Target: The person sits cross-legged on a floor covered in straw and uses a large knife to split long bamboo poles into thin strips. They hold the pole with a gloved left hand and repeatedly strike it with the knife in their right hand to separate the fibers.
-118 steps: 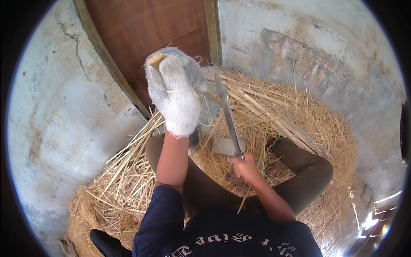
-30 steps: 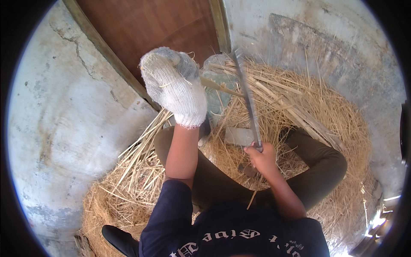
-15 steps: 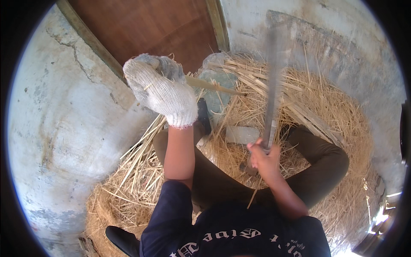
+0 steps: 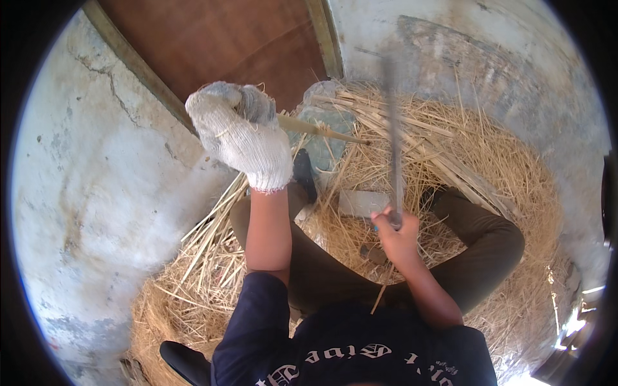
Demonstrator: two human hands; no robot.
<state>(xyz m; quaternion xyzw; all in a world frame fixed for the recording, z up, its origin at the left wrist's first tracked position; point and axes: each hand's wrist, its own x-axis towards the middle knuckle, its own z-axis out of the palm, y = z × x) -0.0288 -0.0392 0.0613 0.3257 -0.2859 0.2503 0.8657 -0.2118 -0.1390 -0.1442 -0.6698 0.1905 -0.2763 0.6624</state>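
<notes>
My left hand [image 4: 241,135], in a white knit glove, is raised at the left and closed around a bamboo stick [image 4: 315,128]. The stick juts out to the right of the glove and narrows to a dark tip; the glove hides its other end. Bare, my right hand [image 4: 400,238] grips a machete [image 4: 394,141] by its handle, which the fingers mostly cover. Its long grey blade points away from me, blurred by motion toward its end. Blade and stick tip appear close together, and I cannot tell whether they touch.
I sit with bent legs [image 4: 486,238] among bamboo shavings [image 4: 515,167]. A pale block [image 4: 362,202] lies between my knees, with a greenish stone [image 4: 328,128] beyond it. Longer split strips [image 4: 463,174] lie at the right. A brown door [image 4: 225,38] and curved-looking walls [image 4: 96,193] surround me.
The machete blade has swung a little to the left, closer to the bamboo stick. My gloved left hand and the stick have hardly moved.
</notes>
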